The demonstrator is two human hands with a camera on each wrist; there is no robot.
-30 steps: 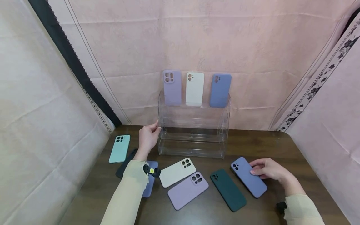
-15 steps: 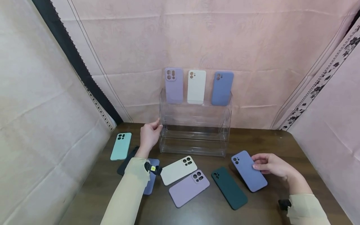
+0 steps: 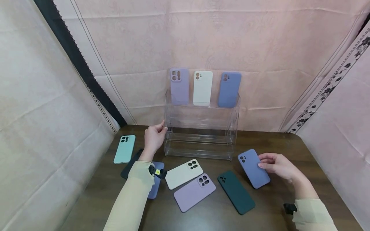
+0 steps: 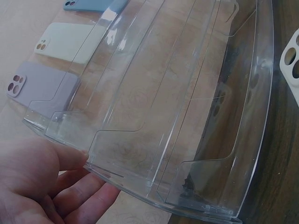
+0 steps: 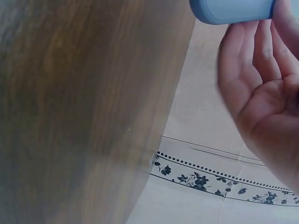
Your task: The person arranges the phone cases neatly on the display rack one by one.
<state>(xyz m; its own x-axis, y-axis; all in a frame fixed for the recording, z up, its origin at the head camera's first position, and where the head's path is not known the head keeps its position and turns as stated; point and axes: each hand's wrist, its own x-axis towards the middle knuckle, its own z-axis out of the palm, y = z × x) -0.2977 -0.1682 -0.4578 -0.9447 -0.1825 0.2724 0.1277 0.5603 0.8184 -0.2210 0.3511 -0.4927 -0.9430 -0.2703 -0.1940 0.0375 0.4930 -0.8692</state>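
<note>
My right hand (image 3: 278, 165) pinches a blue-purple phone case (image 3: 253, 169) by its right edge, thumb on the back and fingers beneath. This case is raised off the table and tilted, camera holes at its far left corner. With thumb and fingers, my left hand (image 3: 154, 138) holds the left side edge of a clear acrylic display stand (image 3: 199, 146); the left wrist view shows the thumb (image 4: 72, 157) against that edge. Along the stand's top tier stand a lilac case (image 3: 180, 86), a white case (image 3: 203, 88) and a blue case (image 3: 229, 89).
Between the hands lie a cream case (image 3: 183, 175), a lilac case (image 3: 195, 193) and a dark green case (image 3: 236, 192). A mint case (image 3: 125, 149) lies far left. My left arm partly covers a black case (image 3: 127, 169) and a blue case (image 3: 156, 184). Cloth walls surround the table.
My right hand has lifted the blue-purple case off the table and brought it slightly farther from me, toward the stand. My left hand stays on the stand's edge.
</note>
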